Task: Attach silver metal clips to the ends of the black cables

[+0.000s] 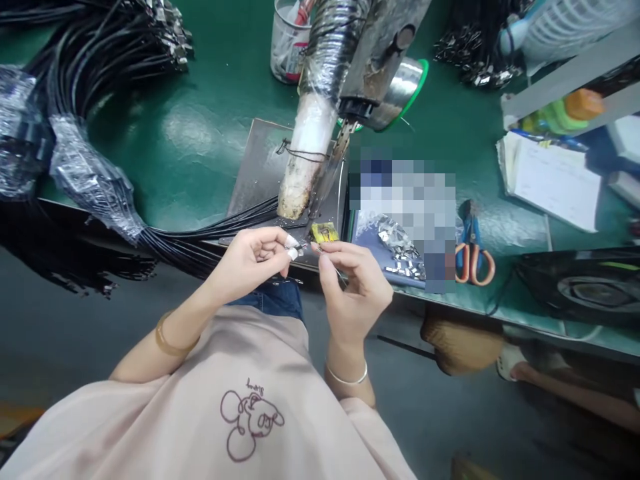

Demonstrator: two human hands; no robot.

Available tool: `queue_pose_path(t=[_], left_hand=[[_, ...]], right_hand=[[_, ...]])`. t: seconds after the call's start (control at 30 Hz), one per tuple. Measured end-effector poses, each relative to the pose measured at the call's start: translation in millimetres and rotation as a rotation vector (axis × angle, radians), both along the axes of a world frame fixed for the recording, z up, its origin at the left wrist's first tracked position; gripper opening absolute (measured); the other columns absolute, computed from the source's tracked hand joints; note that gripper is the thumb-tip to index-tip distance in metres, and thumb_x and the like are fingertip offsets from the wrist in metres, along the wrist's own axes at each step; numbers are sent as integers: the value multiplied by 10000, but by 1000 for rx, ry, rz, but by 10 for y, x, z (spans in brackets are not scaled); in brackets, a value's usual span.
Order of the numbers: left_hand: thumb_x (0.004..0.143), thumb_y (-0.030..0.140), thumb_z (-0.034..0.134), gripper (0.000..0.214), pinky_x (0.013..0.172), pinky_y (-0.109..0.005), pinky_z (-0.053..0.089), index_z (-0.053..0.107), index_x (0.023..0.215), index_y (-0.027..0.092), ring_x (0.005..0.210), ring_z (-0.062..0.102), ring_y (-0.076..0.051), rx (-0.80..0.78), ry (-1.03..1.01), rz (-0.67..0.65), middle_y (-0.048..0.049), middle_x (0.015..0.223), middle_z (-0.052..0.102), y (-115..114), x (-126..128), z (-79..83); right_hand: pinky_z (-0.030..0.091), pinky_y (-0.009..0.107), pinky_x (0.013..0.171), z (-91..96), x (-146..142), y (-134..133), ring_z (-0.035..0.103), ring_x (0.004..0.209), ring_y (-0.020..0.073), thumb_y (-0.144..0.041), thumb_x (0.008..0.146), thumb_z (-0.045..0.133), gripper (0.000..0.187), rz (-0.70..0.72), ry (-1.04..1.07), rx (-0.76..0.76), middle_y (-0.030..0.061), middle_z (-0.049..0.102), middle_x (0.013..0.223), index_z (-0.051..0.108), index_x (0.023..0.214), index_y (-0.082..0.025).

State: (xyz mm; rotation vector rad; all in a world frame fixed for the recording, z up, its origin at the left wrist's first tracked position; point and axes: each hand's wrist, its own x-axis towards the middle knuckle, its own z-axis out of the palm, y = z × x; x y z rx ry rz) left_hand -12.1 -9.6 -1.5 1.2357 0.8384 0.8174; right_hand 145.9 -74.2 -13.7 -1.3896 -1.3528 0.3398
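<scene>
My left hand (260, 252), with white covers on its thumb and fingertip, pinches the end of a black cable (296, 249). My right hand (353, 270) is closed in a pinch close beside that end; what is between its fingertips is too small to name. Just beyond my fingers lies a small yellow pad (325, 232) on a dark metal plate (260, 160). Black cables (200, 233) run from a plastic-wrapped bundle (93, 173) to the plate. A white tube (307, 133) wrapped in clear film hangs over the plate, next to a metal holder (375, 63).
A wire spool (400, 93) with a green rim sits behind the holder. To the right lie a blue tray (370, 257) with small metal parts (407, 267), orange-handled pliers (471, 250), a paper pad (555, 180) and a black fan-like device (590, 287). A cup (290, 47) stands at the back.
</scene>
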Motion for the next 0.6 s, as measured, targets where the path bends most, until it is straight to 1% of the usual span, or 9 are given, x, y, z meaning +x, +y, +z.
queue_pose_path(t=[0.13, 0.23, 0.33, 0.4, 0.5, 0.6], left_hand=[[845, 255, 703, 140, 531, -198, 483, 684, 757, 148, 531, 582, -95, 57, 30, -7, 2, 592, 646, -41, 20, 9], [859, 269, 699, 171, 540, -204, 476, 698, 740, 146, 565, 570, -100, 113, 69, 24, -8, 630, 661, -60, 32, 9], [835, 254, 703, 146, 558, -207, 484, 710, 737, 146, 605, 573, -108, 141, 87, 69, -21, 689, 690, -82, 48, -20], [831, 237, 699, 124, 535, -201, 457, 718, 747, 147, 592, 553, -101, 177, 108, 94, -21, 701, 693, -96, 57, -43], [835, 195, 701, 93, 487, -200, 386, 717, 755, 150, 534, 468, -79, 306, 156, 132, -2, 674, 663, -114, 67, -64], [850, 151, 692, 88, 497, -202, 384, 710, 764, 149, 527, 443, -76, 449, 174, 172, 12, 654, 628, -128, 71, -72]], right_hand=[[637, 305, 712, 36, 27, 53, 750, 876, 173, -185, 910, 679, 109, 98, 90, -95, 16, 767, 935, 728, 847, -260], [633, 286, 671, 51, 48, 82, 746, 848, 169, -202, 892, 679, 106, 155, 134, -160, 22, 769, 925, 738, 820, -252], [639, 284, 676, 52, 61, 89, 748, 849, 171, -212, 881, 683, 98, 181, 150, -183, 27, 771, 930, 744, 815, -252], [646, 287, 692, 54, 66, 84, 751, 863, 173, -208, 876, 687, 94, 180, 147, -183, 28, 770, 935, 746, 818, -253], [652, 291, 709, 54, 67, 77, 753, 874, 172, -199, 873, 689, 94, 166, 145, -186, 31, 768, 947, 747, 822, -253], [651, 287, 712, 39, 64, 78, 753, 870, 168, -194, 863, 697, 90, 159, 175, -185, 31, 766, 949, 748, 818, -252]])
